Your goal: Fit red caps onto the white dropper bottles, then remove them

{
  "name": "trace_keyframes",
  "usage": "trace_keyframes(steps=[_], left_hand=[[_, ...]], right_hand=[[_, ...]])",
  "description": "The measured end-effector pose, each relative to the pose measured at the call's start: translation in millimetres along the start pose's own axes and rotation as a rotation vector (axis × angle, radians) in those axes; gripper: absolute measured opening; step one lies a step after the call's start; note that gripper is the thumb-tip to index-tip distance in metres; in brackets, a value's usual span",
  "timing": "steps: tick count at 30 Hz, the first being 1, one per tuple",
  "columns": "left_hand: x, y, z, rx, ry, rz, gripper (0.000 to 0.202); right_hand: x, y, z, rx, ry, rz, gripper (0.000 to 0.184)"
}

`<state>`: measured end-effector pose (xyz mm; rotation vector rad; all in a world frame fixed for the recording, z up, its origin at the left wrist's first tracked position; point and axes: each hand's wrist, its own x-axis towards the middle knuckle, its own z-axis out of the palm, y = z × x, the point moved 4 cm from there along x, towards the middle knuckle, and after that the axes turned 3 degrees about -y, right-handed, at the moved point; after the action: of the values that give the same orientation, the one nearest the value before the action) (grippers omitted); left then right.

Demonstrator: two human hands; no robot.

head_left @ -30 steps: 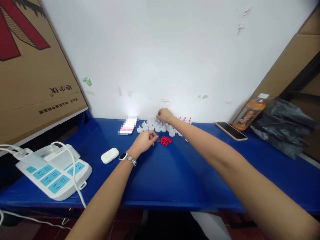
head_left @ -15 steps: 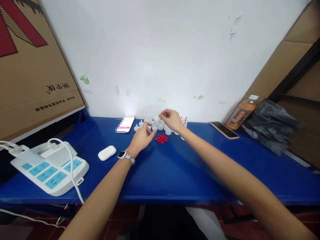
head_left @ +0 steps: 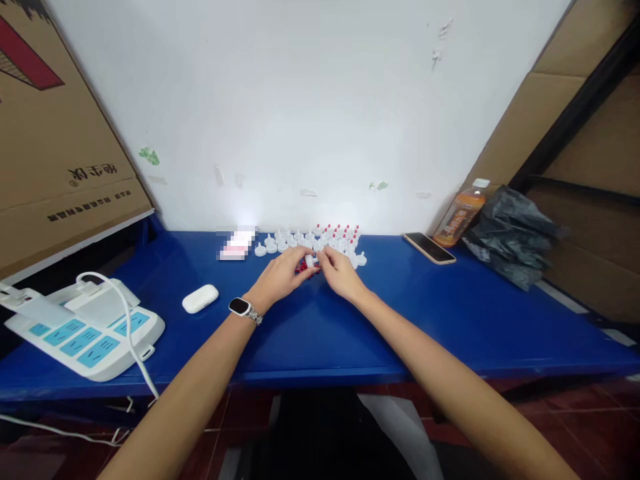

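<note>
Between the thumb and fingers of my left hand (head_left: 284, 272) is a white nozzle cap (head_left: 310, 261), tilted on its side. My right hand (head_left: 343, 272) is closed in a pinch right beside that cap; what its fingertips hold, if anything, is too small to make out. Beneath the hands lies a heap of small red tips (head_left: 302, 267), partly covered by my fingers. Behind them, several white nozzle caps (head_left: 271, 245) stand spout up on the blue table. Toward the back right of this group, several have red tips (head_left: 347, 229) on their spouts.
To the left lie a lit phone (head_left: 239, 243), a white oval case (head_left: 200, 299) and a power strip (head_left: 95, 340) with cables. On the right are a dark phone (head_left: 429, 247), an orange drink bottle (head_left: 460, 217) and a black plastic bag (head_left: 517, 233). A white wall (head_left: 310, 120) closes the back.
My right hand has come down from the white caps at the back to meet my left. The left now grips a white nozzle cap over the red heap. The camera view has shifted slightly.
</note>
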<state>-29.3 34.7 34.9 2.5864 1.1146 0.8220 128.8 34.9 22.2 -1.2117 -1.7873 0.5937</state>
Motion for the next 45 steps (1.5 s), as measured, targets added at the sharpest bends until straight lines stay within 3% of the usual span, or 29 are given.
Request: trace_keyframes(steps=[4, 10, 14, 17, 20, 21, 23, 26, 31, 40, 45], left_hand=[[1, 8, -0.8, 0.07, 0.011, 0.087, 0.034], [2, 13, -9.0, 0.165, 0.024, 0.174, 0.032], [2, 16, -7.8, 0.079, 0.034, 0.153, 0.032], [5, 0, -9.0, -0.219, 0.125, 0.019, 0.035], [4, -35, -16.5, -0.545, 0.328, -0.182, 0.046], [4, -45, -17.0, -0.578, 0.323, -0.211, 0.046], [3, -56, -15.1, -0.476, 0.235, -0.218, 0.041], [3, -56, -7.3, -0.314, 0.123, -0.197, 0.039], [3, -50, 2.8, -0.254, 0.07, -0.196, 0.038], [0, -62, 7.7, -0.16, 0.081, -0.257, 0.038], [0, -63, 7.3, 0.071, 0.095, -0.218, 0.031]], right_hand=[[1, -1, 3, -0.005, -0.004, 0.006, 0.039], [0, 4, 19, 0.558, -0.113, 0.38, 0.044], [-2, 0, 23, 0.685, -0.163, 0.459, 0.04], [4, 8, 9, 0.562, -0.063, 0.38, 0.041], [10, 19, -15, 0.306, 0.123, 0.236, 0.043], [11, 21, -20, 0.207, 0.137, 0.185, 0.042], [11, 21, -22, 0.022, 0.091, 0.11, 0.039], [9, 17, -8, -0.161, -0.041, 0.055, 0.026], [14, 10, 15, -0.174, -0.157, -0.05, 0.016], [7, 20, 0, -0.004, -0.035, 0.015, 0.02], [3, 19, 0, 0.029, -0.048, 0.047, 0.021]])
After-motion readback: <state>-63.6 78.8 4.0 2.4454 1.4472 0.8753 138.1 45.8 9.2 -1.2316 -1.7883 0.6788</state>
